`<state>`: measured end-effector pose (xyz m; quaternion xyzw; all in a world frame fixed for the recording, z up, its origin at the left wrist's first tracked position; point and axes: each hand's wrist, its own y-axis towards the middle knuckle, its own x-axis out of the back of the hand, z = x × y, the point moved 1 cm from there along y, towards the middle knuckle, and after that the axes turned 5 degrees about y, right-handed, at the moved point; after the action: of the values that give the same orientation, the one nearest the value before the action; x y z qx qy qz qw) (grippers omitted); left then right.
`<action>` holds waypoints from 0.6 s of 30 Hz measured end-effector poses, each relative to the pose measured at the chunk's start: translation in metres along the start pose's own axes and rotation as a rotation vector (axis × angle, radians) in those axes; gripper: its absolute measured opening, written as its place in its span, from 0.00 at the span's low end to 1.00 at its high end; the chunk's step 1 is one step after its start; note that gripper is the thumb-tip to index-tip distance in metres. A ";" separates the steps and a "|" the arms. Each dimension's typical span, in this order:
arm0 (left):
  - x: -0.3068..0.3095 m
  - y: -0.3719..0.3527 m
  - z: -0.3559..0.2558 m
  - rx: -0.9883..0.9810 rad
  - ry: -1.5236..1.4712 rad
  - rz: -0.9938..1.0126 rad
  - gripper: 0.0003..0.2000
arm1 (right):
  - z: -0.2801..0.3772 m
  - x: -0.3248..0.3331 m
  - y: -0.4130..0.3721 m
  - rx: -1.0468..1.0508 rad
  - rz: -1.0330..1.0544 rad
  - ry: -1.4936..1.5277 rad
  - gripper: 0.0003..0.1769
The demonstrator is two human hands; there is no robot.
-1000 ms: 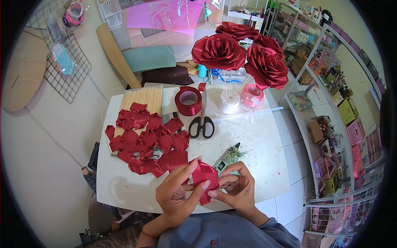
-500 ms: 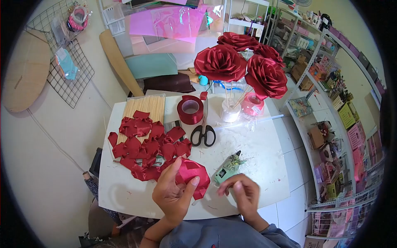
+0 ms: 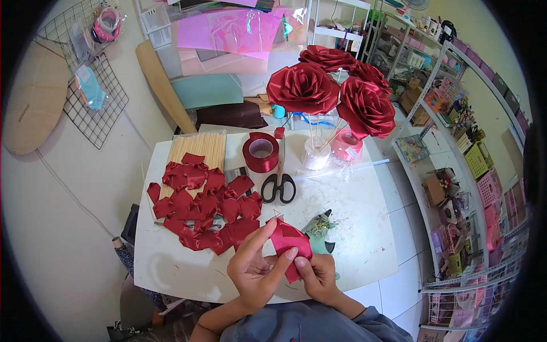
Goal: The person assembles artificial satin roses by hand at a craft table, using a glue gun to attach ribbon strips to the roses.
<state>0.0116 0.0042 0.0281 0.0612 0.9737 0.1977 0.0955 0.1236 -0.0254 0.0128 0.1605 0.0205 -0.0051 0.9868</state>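
Both hands meet at a piece of red satin ribbon (image 3: 292, 242) shaped like a petal, over the front of the white table. My left hand (image 3: 253, 268) grips its left side between thumb and fingers. On its lower right edge my right hand (image 3: 320, 276) pinches with the thumb; the fingers behind the ribbon are hidden. Just beyond, a pale green glue gun (image 3: 319, 231) lies partly covered by the ribbon and my right hand. To the left spreads a pile of red ribbon petals (image 3: 196, 205). Black-handled scissors (image 3: 278, 189) rest farther back.
Behind the scissors stands a roll of red ribbon (image 3: 248, 153). A bundle of thin wooden sticks (image 3: 212, 149) lies under the petals. Large red ribbon roses (image 3: 302, 88) on sticks rise from a white holder (image 3: 316, 157), beside a pink roll (image 3: 346, 147). Shelves (image 3: 424, 154) line the right side.
My left hand has carried the ribbon petal to the right. My right hand has moved left from beside the glue gun and now pinches the petal's edge.
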 end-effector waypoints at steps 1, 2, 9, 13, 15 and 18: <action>0.000 0.000 -0.001 0.007 -0.005 0.004 0.25 | 0.001 -0.001 0.000 0.019 -0.018 -0.026 0.14; -0.001 0.000 -0.001 0.014 -0.010 0.008 0.25 | 0.001 -0.001 0.000 0.038 -0.035 -0.052 0.13; -0.001 0.001 -0.003 0.052 -0.052 0.017 0.24 | 0.004 -0.001 -0.001 0.048 -0.030 -0.063 0.11; 0.000 0.003 -0.001 -0.011 -0.049 -0.003 0.21 | 0.004 0.000 -0.002 0.021 -0.019 -0.067 0.11; 0.001 0.003 0.000 -0.041 -0.027 0.002 0.20 | 0.001 0.002 -0.004 0.007 -0.006 -0.071 0.13; 0.002 0.004 0.001 -0.042 -0.016 -0.030 0.20 | -0.006 0.005 -0.007 -0.027 0.007 0.163 0.16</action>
<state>0.0105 0.0080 0.0286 0.0459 0.9693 0.2162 0.1077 0.1278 -0.0300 0.0049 0.1471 0.1004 0.0115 0.9839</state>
